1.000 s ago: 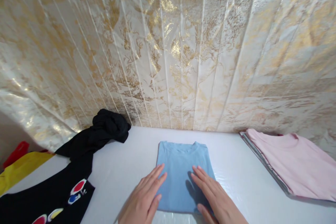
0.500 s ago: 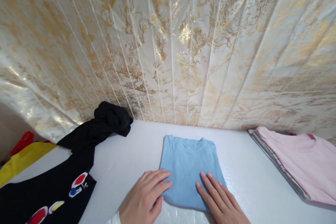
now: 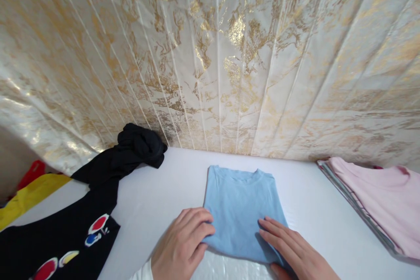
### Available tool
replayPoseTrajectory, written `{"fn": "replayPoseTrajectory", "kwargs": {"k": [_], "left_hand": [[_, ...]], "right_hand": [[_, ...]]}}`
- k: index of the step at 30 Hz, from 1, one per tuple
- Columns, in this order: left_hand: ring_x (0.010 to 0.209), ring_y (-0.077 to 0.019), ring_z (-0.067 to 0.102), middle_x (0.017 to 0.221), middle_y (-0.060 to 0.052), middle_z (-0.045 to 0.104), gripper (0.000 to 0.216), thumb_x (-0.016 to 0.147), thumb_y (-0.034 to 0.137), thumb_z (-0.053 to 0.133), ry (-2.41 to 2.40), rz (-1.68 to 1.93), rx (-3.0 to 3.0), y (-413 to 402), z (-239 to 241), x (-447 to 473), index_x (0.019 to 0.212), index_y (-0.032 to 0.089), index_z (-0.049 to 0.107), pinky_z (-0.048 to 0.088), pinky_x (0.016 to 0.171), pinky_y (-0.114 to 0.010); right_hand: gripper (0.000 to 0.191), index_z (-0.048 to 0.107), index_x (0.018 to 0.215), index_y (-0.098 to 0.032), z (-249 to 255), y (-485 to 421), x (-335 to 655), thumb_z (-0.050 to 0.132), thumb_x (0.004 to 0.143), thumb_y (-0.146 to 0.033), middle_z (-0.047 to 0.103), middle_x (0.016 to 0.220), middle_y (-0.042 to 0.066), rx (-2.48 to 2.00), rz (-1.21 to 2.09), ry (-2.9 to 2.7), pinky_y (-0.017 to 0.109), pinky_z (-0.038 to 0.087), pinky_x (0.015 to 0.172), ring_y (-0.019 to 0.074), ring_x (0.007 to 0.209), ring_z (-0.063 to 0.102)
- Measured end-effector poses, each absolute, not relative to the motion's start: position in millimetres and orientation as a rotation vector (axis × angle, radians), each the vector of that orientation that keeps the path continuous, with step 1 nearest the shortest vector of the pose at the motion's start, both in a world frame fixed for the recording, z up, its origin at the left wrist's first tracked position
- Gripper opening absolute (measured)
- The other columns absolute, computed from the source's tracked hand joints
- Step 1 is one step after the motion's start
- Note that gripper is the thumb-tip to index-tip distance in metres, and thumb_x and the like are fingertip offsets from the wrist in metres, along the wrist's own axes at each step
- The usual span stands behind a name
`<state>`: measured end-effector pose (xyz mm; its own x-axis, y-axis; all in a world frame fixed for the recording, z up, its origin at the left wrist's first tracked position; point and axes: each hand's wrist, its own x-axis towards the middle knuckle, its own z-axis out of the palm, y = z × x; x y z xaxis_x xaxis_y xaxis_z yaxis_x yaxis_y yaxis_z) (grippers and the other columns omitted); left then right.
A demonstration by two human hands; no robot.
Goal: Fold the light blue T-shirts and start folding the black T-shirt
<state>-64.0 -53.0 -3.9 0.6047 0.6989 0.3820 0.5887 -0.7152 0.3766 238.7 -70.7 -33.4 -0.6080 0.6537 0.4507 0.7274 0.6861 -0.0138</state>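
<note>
A light blue T-shirt (image 3: 243, 210), folded into a neat rectangle, lies on the white table with its collar at the far side. At its lower left edge, my left hand (image 3: 183, 240) curls its fingers over the cloth, the thumb close by the corner. My right hand (image 3: 295, 249) has its fingers on top near the lower right corner, and its thumb sits by the near edge, so the cloth lies between them. Part of that corner is hidden by the hand.
Black clothing (image 3: 59, 227) with a colourful print spreads over the left side, beside a bunched black garment (image 3: 138, 146). Further left are yellow cloth (image 3: 36, 192) and red cloth (image 3: 33, 173). A folded pink shirt (image 3: 377, 201) tops a stack at right. Gold-patterned cloth (image 3: 210, 61) hangs behind.
My right hand has slid from flat on the shirt to its lower right edge, thumb now at the near side. My left hand's fingers have curled more. The view has shifted slightly.
</note>
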Motion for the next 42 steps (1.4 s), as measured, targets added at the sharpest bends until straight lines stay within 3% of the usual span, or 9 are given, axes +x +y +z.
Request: {"fn": "replayPoseTrajectory", "kwargs": {"k": [6,11,16,21,25,32,38,42], "left_hand": [[0.091,-0.019,0.054,0.095,-0.004,0.061,0.012,0.089,0.012,0.048,0.966,0.677,2.782,-44,2,-53,0.092,0.019,0.058,0.044,0.083,-0.036],[0.083,-0.0169,0.056,0.091,-0.002,0.064,0.007,0.091,0.018,0.053,0.968,0.843,2.725,-39,0,-54,0.094,0.02,0.059,0.043,0.076,-0.032],[0.079,-0.0168,0.057,0.086,-0.001,0.064,0.011,0.085,0.009,0.053,1.062,0.948,2.532,-39,-2,-53,0.085,0.02,0.054,0.043,0.072,-0.031],[0.094,-0.0179,0.056,0.1,-0.003,0.063,0.035,0.072,-0.004,0.038,1.073,0.888,2.599,-46,-3,-61,0.091,0.021,0.054,0.045,0.082,-0.032],[0.106,-0.0201,0.051,0.113,-0.007,0.057,0.043,0.075,-0.005,0.035,1.105,0.8,2.715,-51,-6,-70,0.104,0.021,0.055,0.045,0.088,-0.034],[0.103,-0.0226,0.056,0.109,-0.005,0.064,0.023,0.09,0.011,0.041,1.058,0.606,2.939,-59,3,-68,0.095,0.021,0.061,0.047,0.086,-0.037],[0.122,-0.0193,0.048,0.131,-0.007,0.056,0.037,0.095,0.021,0.033,1.073,0.473,3.322,-62,-14,-62,0.127,0.012,0.051,0.044,0.092,-0.03],[0.128,-0.016,0.041,0.138,-0.003,0.049,0.041,0.098,0.024,0.029,1.1,0.465,3.431,-62,-37,-58,0.135,0.014,0.044,0.04,0.095,-0.026]], "right_hand": [[0.044,0.052,0.13,-0.024,-30,-75,234,0.056,0.086,-0.028,0.055,0.133,0.002,-1.111,-0.253,-2.467,0.026,0.051,0.092,0.0187,0.12,0.053],[0.056,0.045,0.137,-0.023,-33,-75,235,0.056,0.084,-0.037,0.049,0.139,0.004,-1.124,-0.288,-2.483,0.031,0.05,0.093,0.0225,0.122,0.051],[0.056,0.039,0.14,-0.019,-37,-73,240,0.049,0.085,-0.02,0.046,0.14,0.004,-1.141,-0.393,-2.486,0.028,0.051,0.092,0.0198,0.122,0.051],[0.055,0.039,0.141,-0.024,-35,-72,242,0.046,0.086,-0.016,0.048,0.137,0.002,-1.074,-0.335,-2.541,0.024,0.049,0.094,0.0178,0.121,0.051],[0.048,0.045,0.137,-0.026,-28,-71,237,0.05,0.089,-0.025,0.05,0.137,0.001,-1.026,-0.335,-2.542,0.027,0.046,0.098,0.0189,0.123,0.05],[0.06,0.036,0.142,-0.021,-30,-67,231,0.047,0.09,-0.048,0.044,0.14,0.006,-1.01,-0.537,-2.672,0.031,0.05,0.09,0.0234,0.123,0.049],[0.066,0.022,0.147,-0.022,-37,-67,239,0.046,0.09,-0.047,0.045,0.14,0.006,-1.007,-0.526,-2.643,0.029,0.047,0.091,0.0211,0.124,0.049],[0.068,0.02,0.147,-0.025,-32,-70,251,0.048,0.089,-0.047,0.041,0.143,0.005,-1.051,-0.38,-2.627,0.029,0.043,0.095,0.021,0.128,0.044]]}}
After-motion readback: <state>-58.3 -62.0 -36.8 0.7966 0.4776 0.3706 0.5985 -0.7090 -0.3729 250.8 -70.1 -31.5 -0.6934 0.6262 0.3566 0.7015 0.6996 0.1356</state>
